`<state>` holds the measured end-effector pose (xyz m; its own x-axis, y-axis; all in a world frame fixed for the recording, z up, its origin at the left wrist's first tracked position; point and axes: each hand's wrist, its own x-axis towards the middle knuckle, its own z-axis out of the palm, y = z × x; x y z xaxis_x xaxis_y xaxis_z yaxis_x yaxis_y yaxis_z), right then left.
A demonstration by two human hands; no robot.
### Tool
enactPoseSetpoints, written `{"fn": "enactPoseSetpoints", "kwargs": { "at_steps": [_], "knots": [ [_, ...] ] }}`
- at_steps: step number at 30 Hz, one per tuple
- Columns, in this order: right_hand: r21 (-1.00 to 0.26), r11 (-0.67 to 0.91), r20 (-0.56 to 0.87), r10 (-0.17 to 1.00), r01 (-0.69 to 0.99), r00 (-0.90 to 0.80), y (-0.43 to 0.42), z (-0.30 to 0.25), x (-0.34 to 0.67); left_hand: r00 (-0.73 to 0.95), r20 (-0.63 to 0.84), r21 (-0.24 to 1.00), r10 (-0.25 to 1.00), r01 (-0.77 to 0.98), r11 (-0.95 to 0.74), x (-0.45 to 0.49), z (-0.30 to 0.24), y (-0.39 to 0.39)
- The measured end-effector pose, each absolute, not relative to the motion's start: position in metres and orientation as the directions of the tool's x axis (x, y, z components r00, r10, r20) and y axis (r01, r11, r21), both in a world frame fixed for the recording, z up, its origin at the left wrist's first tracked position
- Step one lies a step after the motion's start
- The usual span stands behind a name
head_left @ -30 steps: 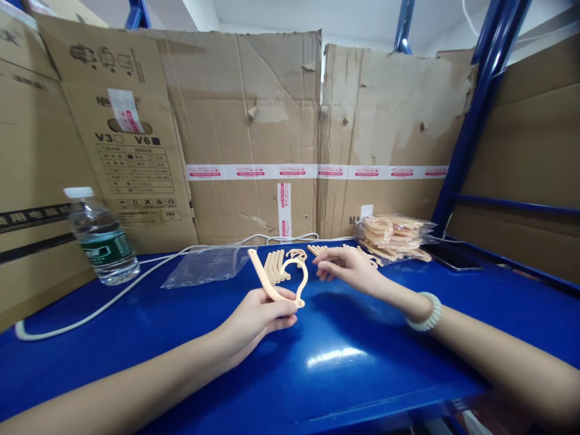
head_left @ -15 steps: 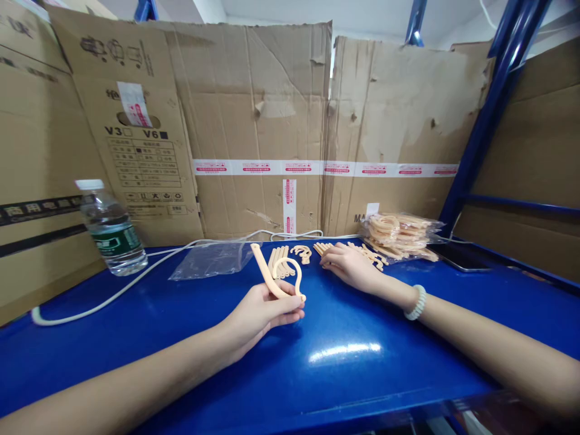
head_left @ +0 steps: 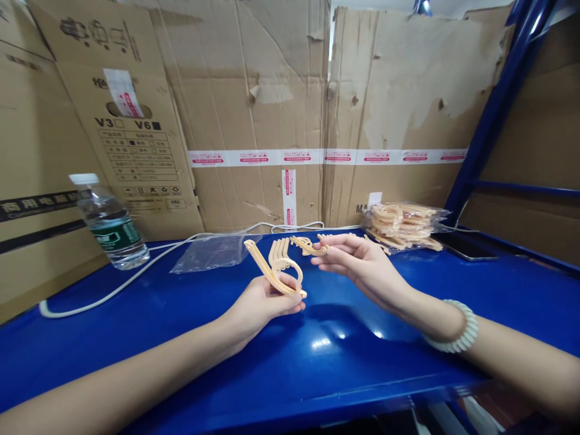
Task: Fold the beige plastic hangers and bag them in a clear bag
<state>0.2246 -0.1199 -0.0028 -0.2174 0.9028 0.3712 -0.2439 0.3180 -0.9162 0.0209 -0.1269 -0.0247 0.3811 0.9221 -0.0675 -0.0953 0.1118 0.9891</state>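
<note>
Between the thumb and fingers of my left hand (head_left: pixel 276 296) is a cream plastic hanger arm (head_left: pixel 261 264) with a curved hanger hook (head_left: pixel 296 270) at its lower end. My right hand (head_left: pixel 357 260), wearing a pale beaded bracelet (head_left: pixel 457 326), pinches a second hanger arm (head_left: pixel 308 246) above the table, its free end pointing left. The two pieces are apart. Behind my left hand, several loose hanger arms (head_left: pixel 280 249) lie side by side. More small cream pieces behind my right hand are partly hidden by it.
A clear bag of cream hanger parts (head_left: pixel 403 225) sits at the back right, beside a dark phone (head_left: pixel 466 246). An empty plastic bag (head_left: pixel 211 252), a white cable (head_left: pixel 113 302) and a water bottle (head_left: pixel 111 226) are on the left. Cardboard (head_left: pixel 254 199) walls the blue table (head_left: pixel 217 386).
My right hand has lifted off the pieces on the table and moved toward my left hand, now with a hanger arm in its fingers. My left hand stays nearly in place; the view has tilted down slightly.
</note>
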Motion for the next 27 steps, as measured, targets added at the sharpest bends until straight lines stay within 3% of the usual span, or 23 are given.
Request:
{"fn": "enactPoseSetpoints", "kwargs": {
  "at_steps": [7, 16, 20, 27],
  "knots": [
    [-0.955, 0.092, 0.152, 0.968, -0.283, -0.198, -0.113, -0.017, 0.226, 0.402, 0.015, 0.996, 0.915, -0.086, 0.022, 0.02, -0.026, -0.128],
    [-0.933, -0.081, -0.001, 0.975, -0.351, -0.221, -0.115, -0.028, 0.218, 0.43, 0.007, 0.999, 0.903, -0.043, 0.013, 0.018, -0.029, -0.126],
    [-0.938, -0.119, 0.003, 0.936, -0.326, -0.351, -0.114, -0.029, 0.217, 0.431, 0.01, 0.999, 0.902, -0.05, 0.013, 0.018, -0.029, -0.125],
    [-0.974, 0.057, 0.142, 0.907, -0.219, -0.396, -0.111, -0.032, 0.218, 0.457, 0.042, 0.996, 0.888, -0.094, 0.001, 0.018, -0.029, -0.125]
  ]
}}
